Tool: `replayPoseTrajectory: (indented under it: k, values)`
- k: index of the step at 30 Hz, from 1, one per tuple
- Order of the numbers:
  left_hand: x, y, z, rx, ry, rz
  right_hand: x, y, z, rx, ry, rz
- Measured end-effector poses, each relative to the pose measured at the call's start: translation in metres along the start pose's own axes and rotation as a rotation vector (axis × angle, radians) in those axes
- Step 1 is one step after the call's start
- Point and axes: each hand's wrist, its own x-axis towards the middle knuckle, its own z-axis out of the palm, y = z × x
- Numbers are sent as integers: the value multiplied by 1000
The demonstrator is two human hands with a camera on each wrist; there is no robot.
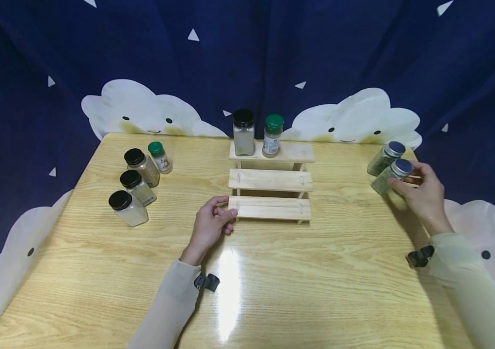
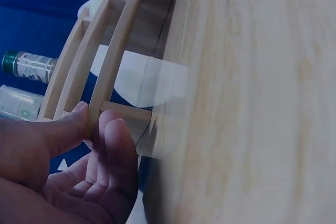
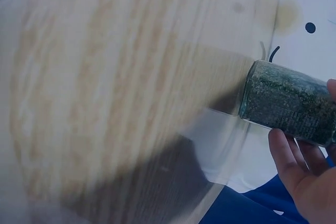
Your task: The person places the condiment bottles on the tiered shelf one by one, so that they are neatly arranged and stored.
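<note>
In the head view my left hand (image 1: 214, 220) pinches the left end of the lowest step of a three-step wooden spice rack (image 1: 271, 208). The left wrist view shows the thumb on the step's edge (image 2: 107, 90) and the fingers beneath it. Far to the right, my right hand (image 1: 423, 194) grips a glass spice jar (image 1: 384, 181) with a grey-blue lid. Dried green herbs (image 3: 286, 100) fill this jar in the right wrist view. Right behind it stands a similar herb jar (image 1: 379, 161). The rack's top step bears a black-lidded jar (image 1: 244, 138) and a green-lidded shaker (image 1: 271, 140).
On the table's left side stand three black-lidded jars, the nearest one (image 1: 133, 214) holding pale powder. A small green-lidded shaker (image 1: 163, 162) is beside the farthest of them. A dark blue curtain (image 1: 247, 53) with clouds hangs behind the wooden table (image 1: 317, 281).
</note>
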Motion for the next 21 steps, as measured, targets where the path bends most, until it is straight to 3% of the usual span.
replayPoseTrajectory:
  k: [7,21]
  values:
    - [0,-1,0,-2,-11,2,-2,-2,-4,-39,-17,-5]
    - [0,1,-1,2,-4,-3,-10,-5,-13,-7,-1,23]
